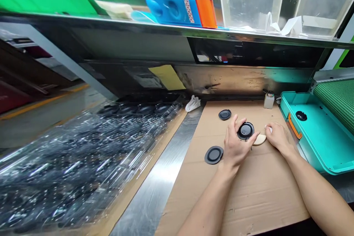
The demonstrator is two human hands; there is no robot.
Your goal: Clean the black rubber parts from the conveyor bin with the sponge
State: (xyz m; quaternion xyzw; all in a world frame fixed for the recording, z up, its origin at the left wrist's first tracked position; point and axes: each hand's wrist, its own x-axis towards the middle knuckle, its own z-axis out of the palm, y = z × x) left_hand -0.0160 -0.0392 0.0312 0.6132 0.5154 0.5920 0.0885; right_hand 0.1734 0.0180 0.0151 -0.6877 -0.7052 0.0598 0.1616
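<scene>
My left hand grips a round black speaker part by its edge between thumb and fingers, its ringed face turned up. Beside it, my right hand is closed, with a bit of something white at its fingertips that I cannot make out. Partly behind my left thumb, a cream-coloured round pad lies on the cardboard sheet. To the left of my left hand rests a black ringed disc. Farther back is a smaller black disc.
A teal bin with an orange handle stands at the right, a black round part inside. Clear plastic trays of dark parts fill the left. A small bottle and crumpled white tissue sit at the back, below a shelf.
</scene>
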